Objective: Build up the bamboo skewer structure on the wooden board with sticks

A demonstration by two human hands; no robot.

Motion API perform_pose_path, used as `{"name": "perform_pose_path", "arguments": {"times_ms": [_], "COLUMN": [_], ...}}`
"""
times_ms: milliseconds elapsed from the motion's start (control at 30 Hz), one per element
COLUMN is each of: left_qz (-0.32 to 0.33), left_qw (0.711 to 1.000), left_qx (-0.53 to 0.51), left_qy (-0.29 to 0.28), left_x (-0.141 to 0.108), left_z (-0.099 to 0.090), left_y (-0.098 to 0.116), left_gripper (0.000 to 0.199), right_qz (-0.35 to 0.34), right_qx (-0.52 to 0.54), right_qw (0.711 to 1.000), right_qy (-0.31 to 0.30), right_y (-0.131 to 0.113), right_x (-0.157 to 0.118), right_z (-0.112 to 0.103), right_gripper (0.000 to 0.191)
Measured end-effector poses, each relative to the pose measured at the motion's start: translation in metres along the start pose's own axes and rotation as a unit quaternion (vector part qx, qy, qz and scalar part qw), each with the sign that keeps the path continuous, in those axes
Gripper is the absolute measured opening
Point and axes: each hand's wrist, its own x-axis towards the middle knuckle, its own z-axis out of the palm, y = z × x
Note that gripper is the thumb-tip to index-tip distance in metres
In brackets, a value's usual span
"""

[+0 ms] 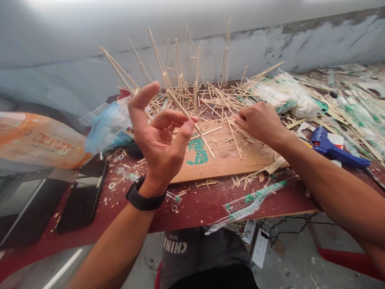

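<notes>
Left hand (159, 140) pinches thin stick (205, 141); right hand (261, 121) curled, apart (holding? can't tell). Beyond both: standing sticks (197, 80) up, loose sticks (221, 96) left.

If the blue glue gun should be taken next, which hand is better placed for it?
Probably the right hand: the blue glue gun lies beside its forearm. The left hand is farther away and holds a thin wooden stick. Whether the right one holds anything is unclear.

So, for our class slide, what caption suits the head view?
Left hand pinching a thin wooden stick over a wooden board, right hand curled near loose sticks, blue glue gun nearby.
</notes>
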Motion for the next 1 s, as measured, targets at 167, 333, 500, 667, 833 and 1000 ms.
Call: {"name": "perform_pose_path", "arguments": {"times_ms": [167,333,500,667,833,1000], "left_qz": [0.0,-0.006,-0.033,-0.053,-0.062,-0.097], "left_qw": [1.0,0.999,0.994,0.987,0.979,0.972], "left_qx": [-0.025,-0.005,0.015,0.015,0.036,0.005], "left_qy": [0.0,-0.051,-0.105,-0.151,-0.191,-0.213], "left_x": [0.001,0.001,0.0,-0.002,-0.005,-0.007], "left_z": [0.001,-0.001,-0.002,0.001,0.003,0.005], "left_y": [0.001,-0.004,-0.008,-0.01,-0.015,-0.018], "left_gripper": [0.046,0.053,0.057,0.055,0.055,0.053], "right_qz": [0.046,0.09,0.106,0.103,0.065,0.043], "right_qx": [0.005,0.006,0.027,-0.021,0.048,0.082], "right_qw": [0.999,0.995,0.992,0.994,0.996,0.995], "right_qy": [0.017,0.044,0.06,0.043,0.032,0.024], "right_y": [0.008,0.028,0.047,0.035,0.027,0.025], "right_x": [0.002,0.007,0.011,0.009,0.007,0.005], "right_z": [-0.002,-0.005,-0.002,-0.001,-0.002,0.0], "right_gripper": [0.03,0.029,0.027,0.03,0.033,0.031]}}
